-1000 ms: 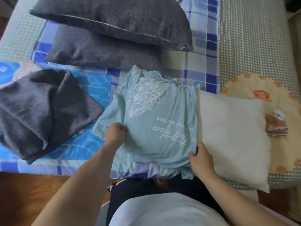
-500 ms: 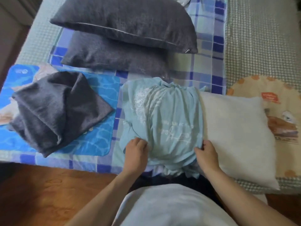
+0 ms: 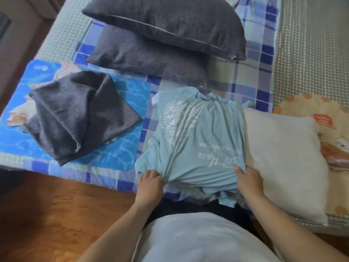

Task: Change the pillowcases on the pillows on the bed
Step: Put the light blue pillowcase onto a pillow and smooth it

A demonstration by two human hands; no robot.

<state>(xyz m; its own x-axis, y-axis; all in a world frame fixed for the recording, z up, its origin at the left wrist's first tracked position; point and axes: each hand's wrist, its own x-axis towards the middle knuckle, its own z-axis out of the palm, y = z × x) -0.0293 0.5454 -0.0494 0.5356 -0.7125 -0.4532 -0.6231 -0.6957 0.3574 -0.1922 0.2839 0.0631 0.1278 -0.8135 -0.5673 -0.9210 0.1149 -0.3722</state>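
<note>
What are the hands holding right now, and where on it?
Both hold the light blue cover: left hand bunches its near left edge, right hand grips its near right edge beside the white pillow.

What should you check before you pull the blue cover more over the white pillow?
1. Left hand grips the blue cover: ok.
2. Right hand grips its other side: ok.
3. Cover reaches across the white pillow: not ok, the right part is bare.
4. Cover lies smooth: not ok, bunched near both grips.
5. Pillow corners seated inside: cannot tell.
</note>
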